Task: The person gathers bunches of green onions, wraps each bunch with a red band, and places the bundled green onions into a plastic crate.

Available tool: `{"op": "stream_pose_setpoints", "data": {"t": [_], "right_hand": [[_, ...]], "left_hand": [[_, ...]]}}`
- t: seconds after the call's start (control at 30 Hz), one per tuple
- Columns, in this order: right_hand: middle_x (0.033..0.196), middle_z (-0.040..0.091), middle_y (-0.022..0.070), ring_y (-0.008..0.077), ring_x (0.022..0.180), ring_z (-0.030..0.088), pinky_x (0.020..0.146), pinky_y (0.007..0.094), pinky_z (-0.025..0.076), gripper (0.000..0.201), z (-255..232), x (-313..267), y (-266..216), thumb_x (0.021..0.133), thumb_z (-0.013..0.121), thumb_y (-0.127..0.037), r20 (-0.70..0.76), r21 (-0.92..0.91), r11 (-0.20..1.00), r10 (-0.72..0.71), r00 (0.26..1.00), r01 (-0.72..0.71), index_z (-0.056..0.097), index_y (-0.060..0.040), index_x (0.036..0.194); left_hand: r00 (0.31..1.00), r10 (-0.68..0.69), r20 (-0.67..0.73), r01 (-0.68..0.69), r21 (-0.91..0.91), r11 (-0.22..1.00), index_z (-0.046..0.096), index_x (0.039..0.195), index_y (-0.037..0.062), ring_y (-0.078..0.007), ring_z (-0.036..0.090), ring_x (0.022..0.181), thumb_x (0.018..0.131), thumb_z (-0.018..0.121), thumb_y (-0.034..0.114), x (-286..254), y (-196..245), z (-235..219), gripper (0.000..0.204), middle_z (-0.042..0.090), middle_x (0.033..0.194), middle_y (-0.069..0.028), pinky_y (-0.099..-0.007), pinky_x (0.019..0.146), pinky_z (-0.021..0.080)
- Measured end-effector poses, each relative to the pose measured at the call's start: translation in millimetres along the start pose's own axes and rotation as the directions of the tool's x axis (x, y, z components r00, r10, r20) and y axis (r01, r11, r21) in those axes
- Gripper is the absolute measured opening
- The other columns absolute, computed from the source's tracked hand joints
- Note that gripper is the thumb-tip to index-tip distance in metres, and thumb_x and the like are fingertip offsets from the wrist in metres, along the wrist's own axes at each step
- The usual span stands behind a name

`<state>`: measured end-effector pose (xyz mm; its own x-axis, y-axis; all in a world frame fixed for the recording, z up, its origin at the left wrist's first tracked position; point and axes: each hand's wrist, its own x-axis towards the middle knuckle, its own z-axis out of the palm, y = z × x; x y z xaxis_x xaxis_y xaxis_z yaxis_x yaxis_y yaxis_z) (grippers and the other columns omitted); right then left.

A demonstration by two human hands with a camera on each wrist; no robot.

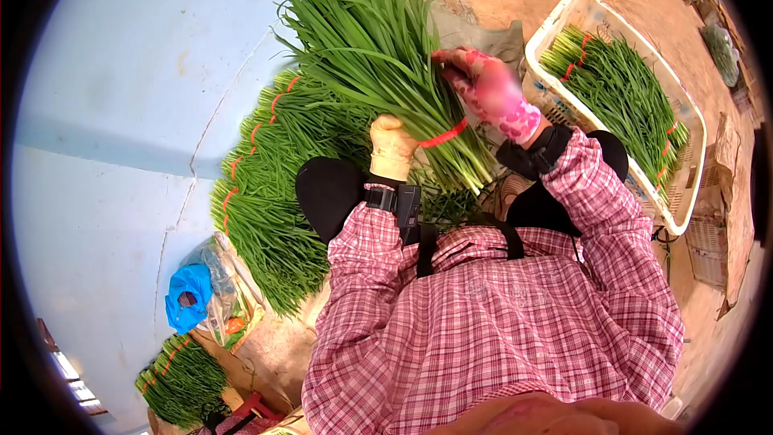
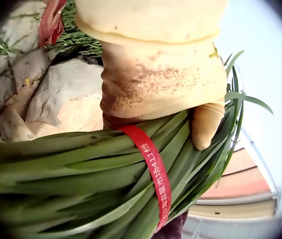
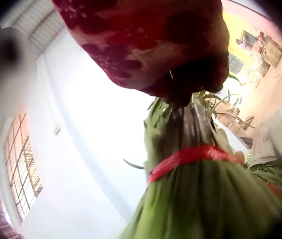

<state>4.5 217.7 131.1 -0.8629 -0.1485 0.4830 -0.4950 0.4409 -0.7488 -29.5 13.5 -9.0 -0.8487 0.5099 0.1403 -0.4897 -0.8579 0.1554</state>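
Note:
A large bunch of garlic chives (image 1: 366, 32), bound by a red printed band (image 2: 153, 174), is held up in front of the person, its leaves fanning to the upper left and its cut ends lower right. The left hand (image 1: 392, 147), in a yellow rubber glove, grips the bunch beside the band, and its thumb (image 2: 208, 127) lies over the stalks in the left wrist view. In a pink flowered glove, the right hand (image 1: 491, 93) holds leaves at the bunch's right side. The right wrist view shows its fingers curled at the bunch above the band (image 3: 195, 155).
Banded chive bunches (image 1: 274, 185) are piled along the pale blue wall (image 1: 105, 97). On the right stands a white plastic crate (image 1: 699, 137) with more bunches inside. A blue bag (image 1: 188, 298) and another chive pile (image 1: 183, 379) lie lower left.

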Motion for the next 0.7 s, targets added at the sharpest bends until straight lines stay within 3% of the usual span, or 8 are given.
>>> {"op": "stream_pose_setpoints", "data": {"t": [0.13,0.27,0.3,0.4,0.47,0.57,0.63,0.7], "right_hand": [[0.095,0.066,0.0162,0.0318,0.088,0.067,0.078,0.0381,0.052,0.023,-11,8,-5,0.085,0.068,-0.010,0.102,0.141,0.984,0.099,0.990,-0.113,0.067,-0.0027,0.108],[0.089,0.066,0.0156,0.0300,0.083,0.066,0.074,0.0373,0.053,0.023,-24,12,-6,0.080,0.072,-0.014,0.210,-0.096,0.988,0.141,0.967,-0.123,0.068,-0.0011,0.098],[0.085,0.063,0.0167,0.0305,0.081,0.066,0.073,0.0366,0.051,0.023,-26,10,-10,0.079,0.070,-0.011,0.179,-0.196,0.979,0.094,0.979,-0.058,0.067,0.0001,0.098],[0.084,0.065,0.0160,0.0310,0.075,0.065,0.069,0.0376,0.050,0.022,-26,4,-12,0.078,0.070,-0.015,0.076,-0.279,0.946,0.195,0.978,-0.167,0.067,-0.0024,0.096],[0.079,0.066,0.0123,0.0250,0.071,0.064,0.066,0.0349,0.050,0.018,-25,3,-7,0.080,0.068,-0.013,0.082,-0.227,0.934,0.301,0.950,-0.276,0.066,-0.0017,0.093],[0.077,0.061,-0.0002,0.0083,0.073,0.057,0.063,0.0237,0.045,0.010,-25,3,13,0.084,0.064,-0.009,0.215,0.161,0.805,0.536,0.816,-0.571,0.064,0.0003,0.088],[0.082,0.063,0.0022,0.0095,0.078,0.059,0.069,0.0236,0.047,0.014,-20,0,30,0.085,0.064,-0.009,0.172,0.220,0.808,0.519,0.837,-0.546,0.065,0.0010,0.093],[0.087,0.066,0.0035,0.0105,0.083,0.060,0.077,0.0255,0.049,0.020,-21,-4,38,0.087,0.062,-0.011,0.205,0.362,0.770,0.484,0.851,-0.526,0.067,0.0015,0.101]], "left_hand": [[0.998,-0.032,0.046,0.031,0.035,0.999,0.059,0.126,-0.0033,-0.0432,0.057,0.117,0.060,0.060,-0.001,-1,-1,0,0.066,0.063,0.125,-0.0204,-0.0566,0.106,0.042],[0.996,-0.064,0.057,0.063,0.019,0.998,0.058,0.129,-0.0031,-0.0431,0.056,0.120,0.064,0.060,-0.004,0,-5,-2,0.065,0.062,0.128,-0.0212,-0.0563,0.106,0.043],[0.995,-0.064,-0.080,0.074,0.136,0.988,0.058,0.127,-0.0048,-0.0431,0.056,0.120,0.063,0.059,-0.001,-2,-5,-3,0.064,0.062,0.129,-0.0211,-0.0575,0.108,0.040],[0.990,-0.053,-0.134,0.084,0.239,0.967,0.055,0.133,-0.0012,-0.0350,0.057,0.122,0.083,0.068,0.007,-6,-10,-1,0.052,0.062,0.128,-0.0193,-0.0508,0.108,0.043],[0.971,-0.146,-0.189,0.190,0.238,0.953,0.057,0.129,0.0029,-0.0316,0.061,0.115,0.087,0.067,0.006,-6,-4,-3,0.043,0.064,0.125,-0.0142,-0.0483,0.102,0.048],[0.912,0.068,-0.405,0.088,0.355,0.931,0.063,0.119,0.0052,-0.0231,0.066,0.098,0.092,0.066,0.011,1,-21,0,0.027,0.069,0.109,-0.0087,-0.0399,0.085,0.055],[0.879,0.056,-0.474,0.141,0.370,0.918,0.065,0.114,0.0056,-0.0217,0.066,0.096,0.092,0.066,0.013,3,-19,-4,0.023,0.070,0.104,-0.0089,-0.0387,0.083,0.055],[0.833,0.023,-0.553,0.260,0.427,0.866,0.063,0.118,0.0020,-0.0328,0.065,0.106,0.094,0.064,0.022,6,-16,-16,0.031,0.068,0.117,-0.0156,-0.0492,0.099,0.049]]}}
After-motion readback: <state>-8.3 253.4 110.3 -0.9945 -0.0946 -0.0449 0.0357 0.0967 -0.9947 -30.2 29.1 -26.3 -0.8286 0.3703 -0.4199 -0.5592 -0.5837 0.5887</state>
